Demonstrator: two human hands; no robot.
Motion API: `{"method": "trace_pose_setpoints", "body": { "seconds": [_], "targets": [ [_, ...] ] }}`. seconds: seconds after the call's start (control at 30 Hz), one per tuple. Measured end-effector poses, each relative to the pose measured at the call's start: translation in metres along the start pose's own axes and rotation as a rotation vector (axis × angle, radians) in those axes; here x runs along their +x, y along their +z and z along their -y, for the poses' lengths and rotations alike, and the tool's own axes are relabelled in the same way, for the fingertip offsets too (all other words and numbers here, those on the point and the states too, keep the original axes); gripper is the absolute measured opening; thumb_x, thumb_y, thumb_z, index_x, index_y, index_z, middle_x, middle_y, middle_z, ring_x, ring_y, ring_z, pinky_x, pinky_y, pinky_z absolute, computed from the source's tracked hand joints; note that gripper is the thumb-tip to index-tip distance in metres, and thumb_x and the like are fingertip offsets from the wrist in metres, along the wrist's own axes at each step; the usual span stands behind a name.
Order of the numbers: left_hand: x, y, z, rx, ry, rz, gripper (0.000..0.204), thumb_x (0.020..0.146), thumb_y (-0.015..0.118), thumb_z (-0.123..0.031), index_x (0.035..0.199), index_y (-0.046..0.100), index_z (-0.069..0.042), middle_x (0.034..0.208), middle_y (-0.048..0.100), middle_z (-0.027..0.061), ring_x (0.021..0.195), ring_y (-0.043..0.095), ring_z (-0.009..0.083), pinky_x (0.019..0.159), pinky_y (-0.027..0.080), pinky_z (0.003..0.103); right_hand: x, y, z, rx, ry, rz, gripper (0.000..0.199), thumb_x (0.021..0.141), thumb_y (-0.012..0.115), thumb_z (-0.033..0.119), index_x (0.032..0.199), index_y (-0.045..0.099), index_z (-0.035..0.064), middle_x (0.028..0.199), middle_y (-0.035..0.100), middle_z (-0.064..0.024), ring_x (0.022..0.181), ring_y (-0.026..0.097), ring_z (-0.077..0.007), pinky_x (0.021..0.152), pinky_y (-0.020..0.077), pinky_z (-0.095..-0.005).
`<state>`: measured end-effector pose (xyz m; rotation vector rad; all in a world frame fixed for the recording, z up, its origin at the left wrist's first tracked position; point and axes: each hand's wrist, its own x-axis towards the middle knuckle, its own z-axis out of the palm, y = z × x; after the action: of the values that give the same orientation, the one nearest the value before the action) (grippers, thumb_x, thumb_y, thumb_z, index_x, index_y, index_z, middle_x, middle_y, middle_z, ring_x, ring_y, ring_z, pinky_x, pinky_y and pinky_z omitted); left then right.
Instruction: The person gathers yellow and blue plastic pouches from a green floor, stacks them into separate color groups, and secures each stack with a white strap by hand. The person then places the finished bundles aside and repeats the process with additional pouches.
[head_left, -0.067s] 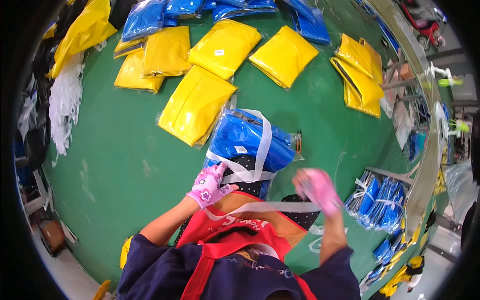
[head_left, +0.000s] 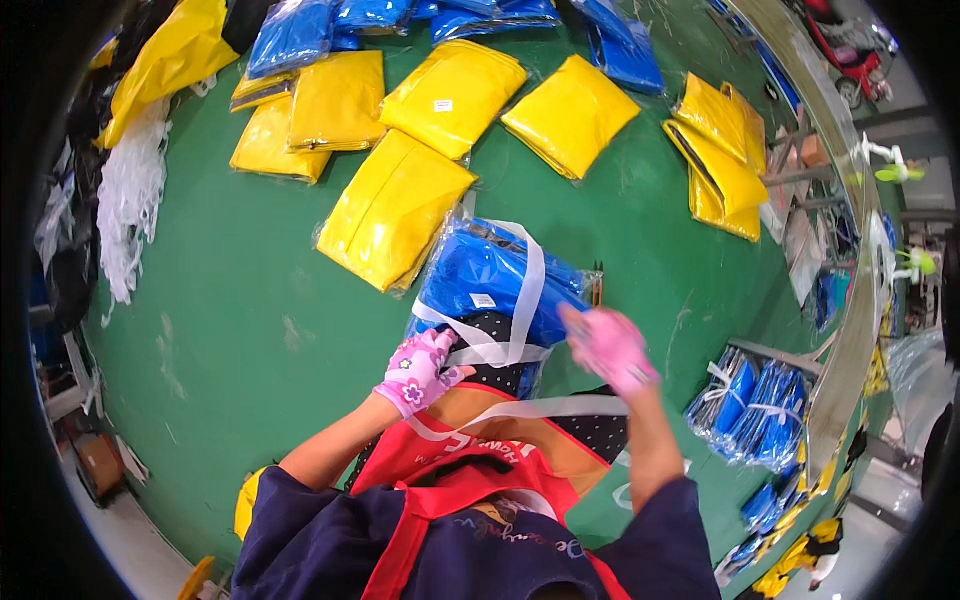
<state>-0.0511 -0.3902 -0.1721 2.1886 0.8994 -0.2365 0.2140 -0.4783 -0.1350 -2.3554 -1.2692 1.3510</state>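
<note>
The right hand (head_left: 610,345), blurred in motion, has lifted slightly toward the blue bundle (head_left: 495,275), drawing the white strap (head_left: 525,405) taut across the person's front; the left hand (head_left: 418,372) has barely shifted on the strap.

yellow packets (head_left: 392,208) on green table (head_left: 230,330).

Gloved hands (head_left: 420,372) at strapped blue bundle (head_left: 495,280)
</note>
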Motion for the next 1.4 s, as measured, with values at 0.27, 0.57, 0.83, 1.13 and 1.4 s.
{"method": "trace_pose_setpoints", "body": {
  "seconds": [0.27, 0.57, 0.83, 1.13, 1.4],
  "targets": [
    [-0.043, 0.035, -0.005, -0.691, -0.25, -0.138, 0.013, 0.091, 0.051, -0.014, 0.093, 0.058, -0.003, 0.076, 0.061, 0.0092, 0.071, 0.058, 0.0201, 0.068, 0.047, 0.032, 0.065, 0.018, 0.049, 1.408, 0.037, -0.013, 0.014, 0.088, 0.05, 0.013, 0.083, 0.058, 0.0031, 0.076, 0.06, -0.0104, 0.063, 0.06, -0.0204, 0.055, 0.0494, -0.0314],
    [-0.071, 0.072, 0.046, -0.904, -0.488, -0.131, 0.011, 0.081, 0.059, -0.011, 0.087, 0.059, -0.003, 0.067, 0.055, 0.0012, 0.064, 0.049, 0.0073, 0.06, 0.043, 0.025, 0.212, 0.016, -0.043, 1.402, 0.148, -0.537, 0.04, 0.091, 0.05, 0.045, 0.065, 0.046, 0.0151, 0.047, 0.034, 0.0043, 0.034, 0.031, -0.0093, 0.032, 0.0224, -0.0258],
    [-0.109, 0.202, 0.117, -1.143, -0.775, 0.23, 0.028, 0.084, 0.056, -0.027, 0.087, 0.064, -0.001, 0.077, 0.063, 0.0087, 0.068, 0.056, 0.0177, 0.064, 0.046, 0.031, 0.209, 0.032, -0.036, 0.248, -0.192, 0.005, 0.019, 0.088, 0.051, 0.012, 0.076, 0.059, 0.0007, 0.069, 0.06, -0.0064, 0.061, 0.053, -0.0131, 0.055, 0.043, -0.0269],
    [-0.115, 0.181, 0.091, -1.289, -0.799, 0.15, 0.027, 0.084, 0.057, -0.026, 0.089, 0.064, 0.0, 0.079, 0.063, 0.0092, 0.07, 0.058, 0.0182, 0.065, 0.048, 0.032, 0.24, 0.048, -0.033, -0.01, -0.08, -0.277, 0.035, 0.09, 0.051, 0.03, 0.074, 0.06, 0.0001, 0.071, 0.059, -0.0224, 0.066, 0.057, -0.0353, 0.062, 0.0435, -0.04],
    [-0.032, 0.196, 0.104, -1.418, -0.968, -0.136, 0.027, 0.083, 0.057, -0.025, 0.09, 0.063, 0.0, 0.081, 0.064, 0.0096, 0.072, 0.059, 0.0187, 0.066, 0.049, 0.033, 0.321, 0.095, -0.052, -0.17, -0.024, -0.297, 0.035, 0.089, 0.05, 0.03, 0.072, 0.059, 0.0016, 0.075, 0.059, -0.0228, 0.072, 0.059, -0.0377, 0.065, 0.0436, -0.0449]
  ]
}}
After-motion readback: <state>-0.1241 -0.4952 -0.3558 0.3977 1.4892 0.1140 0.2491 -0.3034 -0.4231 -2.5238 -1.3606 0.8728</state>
